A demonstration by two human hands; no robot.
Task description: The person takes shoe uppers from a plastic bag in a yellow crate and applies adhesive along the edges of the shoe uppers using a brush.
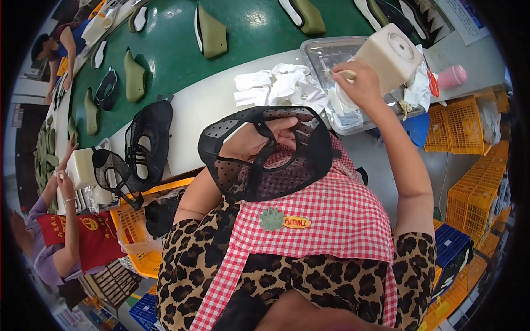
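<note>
My left hand [251,140] reaches into a black mesh shoe upper [292,179] and grips it in front of my chest. The upper is dotted and see-through, its opening facing up, and its mesh covers part of my fingers. Off to the right, my right hand [361,85] is closed on a brush [346,74] with a pale handle, over a clear plastic tray [349,131]. Beside that hand, a cream-coloured plastic container [391,55] stands tilted in the tray. Crumpled white cloths or papers [279,85] lie left of the tray.
Green shoe lasts [210,33] lie on a green conveyor belt [171,41] beyond the white ledge. More black uppers [149,140] rest at the left, above an orange crate [144,259]. Co-workers [80,234] work at the left. Yellow crates [458,129] and a pink bottle [451,76] are right.
</note>
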